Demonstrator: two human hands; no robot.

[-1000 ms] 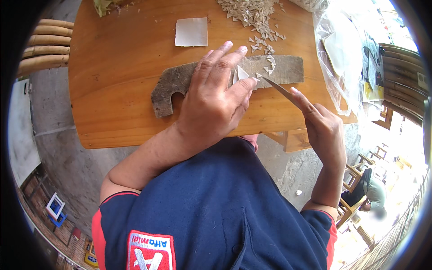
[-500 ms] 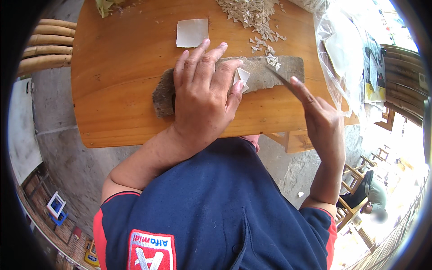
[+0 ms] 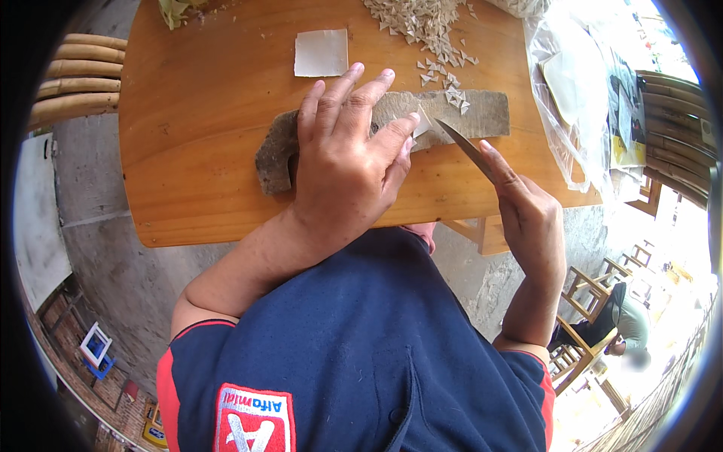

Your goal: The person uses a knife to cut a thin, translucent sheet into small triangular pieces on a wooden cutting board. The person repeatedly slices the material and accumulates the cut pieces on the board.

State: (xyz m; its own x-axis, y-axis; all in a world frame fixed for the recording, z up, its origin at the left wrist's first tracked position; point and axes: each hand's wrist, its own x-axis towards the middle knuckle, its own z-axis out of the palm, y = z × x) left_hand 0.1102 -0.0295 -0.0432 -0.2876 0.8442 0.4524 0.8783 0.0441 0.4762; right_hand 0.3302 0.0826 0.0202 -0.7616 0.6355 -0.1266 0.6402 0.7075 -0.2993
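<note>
My left hand [image 3: 343, 158] rests across a worn wooden board [image 3: 482, 113], its outer fingers stretched forward. Between its forefinger and thumb tips, a small pale flat piece [image 3: 422, 122] is pinned against the board. My right hand [image 3: 533, 218] grips a knife [image 3: 461, 143] with the forefinger laid along it; the handle is hidden in the hand. The blade's tip is just right of the pale piece, slightly apart from it. Small pale cut triangles [image 3: 456, 96] lie at the board's far edge. Beyond my left fingertips lies a pale square sheet [image 3: 321, 53].
A heap of small triangles [image 3: 422, 21] covers the far part of the wooden table [image 3: 203, 143]. Clear plastic bags [image 3: 561, 98] lie along the right edge, and yellowish scraps [image 3: 175, 10] at the far left. A person [image 3: 633, 320] bends near wooden chairs at the right.
My left hand has slid slightly right along the board with the pale piece. The knife has moved left and nearer to me, from beside the cut triangles to beside the piece.
</note>
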